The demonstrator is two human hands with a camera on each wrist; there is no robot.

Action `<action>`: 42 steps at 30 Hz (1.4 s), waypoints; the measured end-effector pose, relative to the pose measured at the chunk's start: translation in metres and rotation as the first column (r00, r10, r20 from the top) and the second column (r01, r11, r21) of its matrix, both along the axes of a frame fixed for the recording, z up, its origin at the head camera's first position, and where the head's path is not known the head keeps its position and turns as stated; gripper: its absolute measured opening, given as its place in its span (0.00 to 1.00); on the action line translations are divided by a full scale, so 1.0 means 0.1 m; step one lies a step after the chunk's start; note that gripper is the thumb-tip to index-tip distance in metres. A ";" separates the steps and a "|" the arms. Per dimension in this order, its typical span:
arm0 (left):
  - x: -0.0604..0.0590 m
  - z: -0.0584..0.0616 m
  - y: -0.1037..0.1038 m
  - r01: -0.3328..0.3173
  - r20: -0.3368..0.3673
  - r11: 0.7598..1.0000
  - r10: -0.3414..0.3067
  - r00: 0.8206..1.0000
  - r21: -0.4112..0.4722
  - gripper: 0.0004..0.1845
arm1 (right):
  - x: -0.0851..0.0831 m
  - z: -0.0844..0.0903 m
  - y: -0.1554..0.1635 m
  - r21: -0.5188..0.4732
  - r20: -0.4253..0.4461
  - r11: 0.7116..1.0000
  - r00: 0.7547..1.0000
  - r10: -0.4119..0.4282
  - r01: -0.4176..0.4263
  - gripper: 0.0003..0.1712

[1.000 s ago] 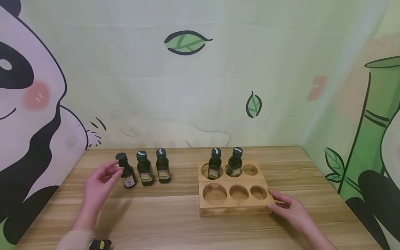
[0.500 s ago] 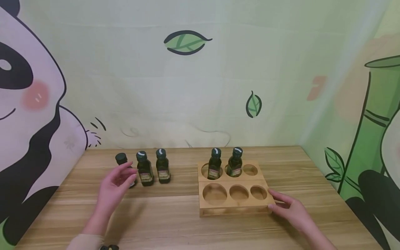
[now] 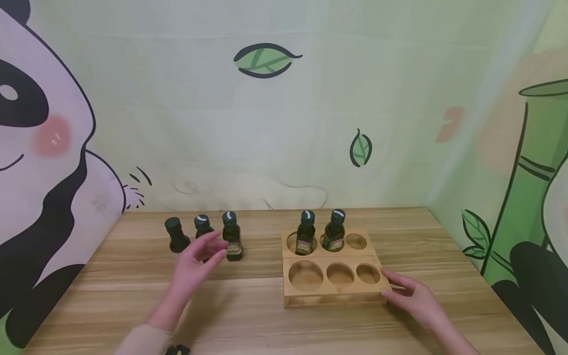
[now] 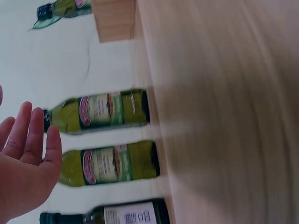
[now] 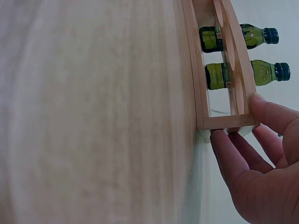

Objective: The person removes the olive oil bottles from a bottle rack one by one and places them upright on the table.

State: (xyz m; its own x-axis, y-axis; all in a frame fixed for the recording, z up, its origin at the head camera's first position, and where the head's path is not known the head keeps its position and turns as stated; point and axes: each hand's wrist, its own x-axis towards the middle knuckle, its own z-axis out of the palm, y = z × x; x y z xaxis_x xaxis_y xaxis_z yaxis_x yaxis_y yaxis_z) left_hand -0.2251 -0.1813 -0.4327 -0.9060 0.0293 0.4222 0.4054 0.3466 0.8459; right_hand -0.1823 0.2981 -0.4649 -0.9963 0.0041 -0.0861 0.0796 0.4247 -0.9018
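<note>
Three bottles ranged at left on table, rack set at right, two bottles seated in its rear row's left and middle holes, left hand placed before the three, rack's right end held by right hand

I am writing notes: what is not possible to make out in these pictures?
Head view: much of the middle loose bottle, behind the left hand.
Head view: print on the two racked bottles, too small.
Left wrist: one side of the white-labelled bottle, cut by the bottom edge.
Right wrist: the racked bottles' middles, behind the rack's top board.
</note>
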 end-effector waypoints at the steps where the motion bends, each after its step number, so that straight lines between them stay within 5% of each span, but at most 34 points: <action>1: -0.03 -0.04 0.02 0.009 0.008 1.000 -0.009 1.000 -0.007 0.23 | 0.00 0.00 0.00 0.001 0.001 1.000 1.000 -0.002 0.002 0.36; 42: -0.16 -0.18 0.84 0.184 0.072 0.983 -0.185 0.980 0.028 0.26 | -0.02 0.10 -0.01 -0.001 -0.022 1.000 1.000 0.021 -0.021 0.34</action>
